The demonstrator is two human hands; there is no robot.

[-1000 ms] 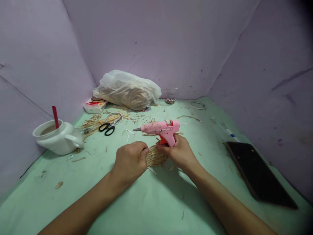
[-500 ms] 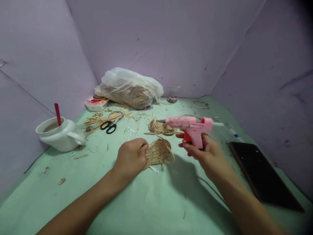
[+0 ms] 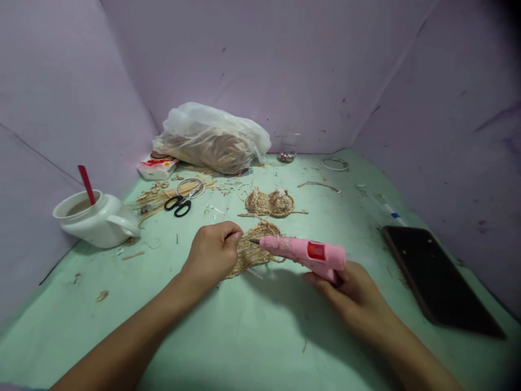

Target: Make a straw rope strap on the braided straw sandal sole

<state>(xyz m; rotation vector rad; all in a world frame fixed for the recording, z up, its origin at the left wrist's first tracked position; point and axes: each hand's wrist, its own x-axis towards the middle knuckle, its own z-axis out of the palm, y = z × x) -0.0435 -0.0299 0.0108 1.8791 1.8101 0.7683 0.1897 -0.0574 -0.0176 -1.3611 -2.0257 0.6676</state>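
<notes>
- On a pale green bench (image 3: pixel 228 336), a flat, rounded piece of coarse, tan woven straw (image 3: pixel 260 255) lay at near centre, its surface ridged in rows.
- The left hand's (image 3: pixel 211 250) grip was pinched firmly on the straw piece's left edge.
- The right hand (image 3: pixel 354 296) had its grip wrapped around the handle of a smooth pink glue gun (image 3: pixel 295 251); the metal nozzle pointed left, over the straw, but whether it touched could not be told.
- Just beyond lay a second woven piece (image 3: pixel 266 203), with a raised, rounded lump at its right end.
- At left, a glossy white pot (image 3: pixel 116 217) held brownish liquid (image 3: pixel 79 208) and a red stick (image 3: pixel 87 184).
- At the far side, a crumpled, translucent bag (image 3: pixel 211 133) bulged with brownish material, and a clear cup (image 3: pixel 290 142) held small red and white beads (image 3: pixel 286 158).
- Half a second earlier, the gun was farther right, clear of the near piece; the left hand had kept its pinch.
</notes>
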